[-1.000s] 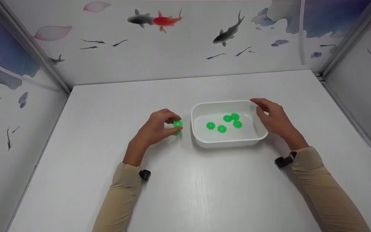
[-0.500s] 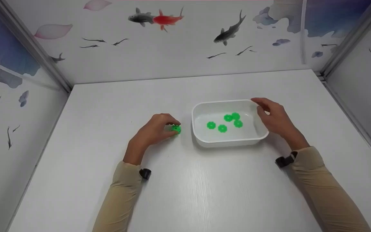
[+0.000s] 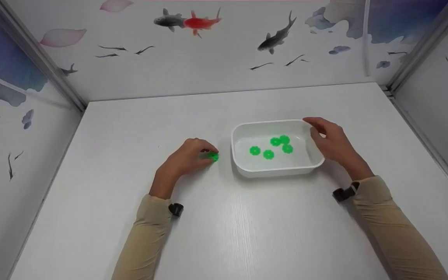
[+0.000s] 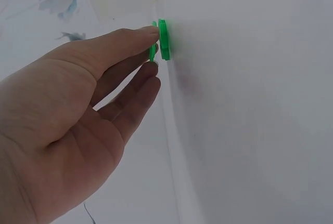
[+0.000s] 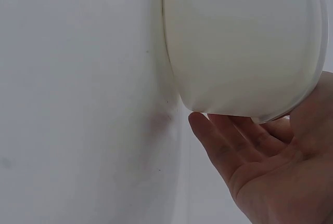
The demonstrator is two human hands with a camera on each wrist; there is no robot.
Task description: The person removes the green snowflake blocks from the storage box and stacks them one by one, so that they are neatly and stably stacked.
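Note:
My left hand point(image 3: 188, 156) pinches a green flower-shaped disc point(image 4: 152, 52) between thumb and fingertips, left of the white plastic tub. In the left wrist view, a second green disc point(image 4: 164, 39) sits right beside the held one, on the table side. Seen from the head, the two look like one green patch point(image 3: 213, 156), partly hidden by the fingers. My right hand point(image 3: 333, 142) grips the tub point(image 3: 274, 170) at its right end. In the right wrist view, its fingers lie against the tub's outer wall point(image 5: 244, 52). Several green discs point(image 3: 268, 154) lie flat inside the tub.
A white table point(image 3: 208, 233) carries everything. Wall panels point(image 3: 130, 74) printed with fish and petals enclose its back and sides. Both forearms wear tan sleeves point(image 3: 142, 237), with a black wrist device point(image 3: 175, 209) at each cuff.
My left hand has lowered its green disc toward the second disc, mostly in the first half second. My right hand and the tub keep their places.

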